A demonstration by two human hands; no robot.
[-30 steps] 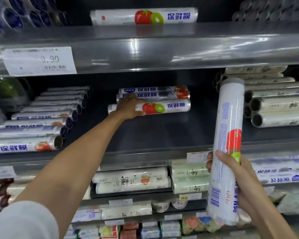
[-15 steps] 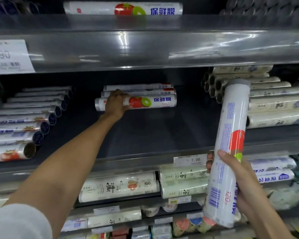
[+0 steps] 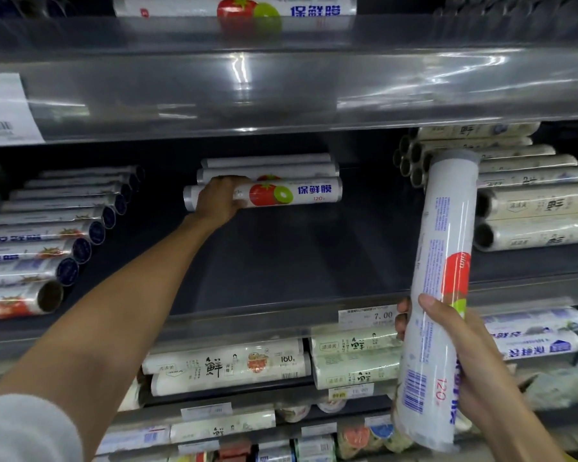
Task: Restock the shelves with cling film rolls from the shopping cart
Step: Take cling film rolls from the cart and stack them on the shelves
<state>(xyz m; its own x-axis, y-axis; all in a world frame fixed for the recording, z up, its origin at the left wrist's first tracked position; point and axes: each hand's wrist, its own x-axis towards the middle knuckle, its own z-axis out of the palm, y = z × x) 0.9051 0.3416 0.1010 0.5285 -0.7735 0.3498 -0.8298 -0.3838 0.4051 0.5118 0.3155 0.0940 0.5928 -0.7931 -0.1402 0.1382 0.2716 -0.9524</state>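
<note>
A white plastic-wrapped cling film roll printed with a red tomato, a green kiwi slice and blue characters (image 3: pixel 281 195) lies level and crosswise towards the back of the dark middle shelf (image 3: pixel 281 268), just in front of two similar white rolls (image 3: pixel 267 170) stacked behind it. Whether its underside rests fully on the shelf board cannot be told. The left hand (image 3: pixel 219 201) reaches in on an outstretched bare arm, and its grip is closed over the roll's left part, fingers curled across the top and front. The right hand (image 3: pixel 461 355) holds a second white cling film roll with blue print, a red patch and a barcode (image 3: pixel 444 261) in front of the shelf edge. This roll stands nearly upright, tilted slightly to the right at the top, and the grip wraps round its lower half with the thumb across the front. To the left on the same shelf lie rows of wrapped rolls with dark blue ends (image 3: pixel 47 235) pointing outward; to the right sits a stack of cream-coloured rolls with open cardboard cores (image 3: pixel 531 208). A white price tag reading 7.00 (image 3: pixel 367 316) is fixed on the shelf rail beside the right hand. One matching tomato-print roll (image 3: pixel 234 6) lies on the shelf above, and cream rolls with black characters (image 3: pixel 227 365) fill the shelf below. A light grey sleeve (image 3: pixel 24 428) shows at the lower left corner.
</note>
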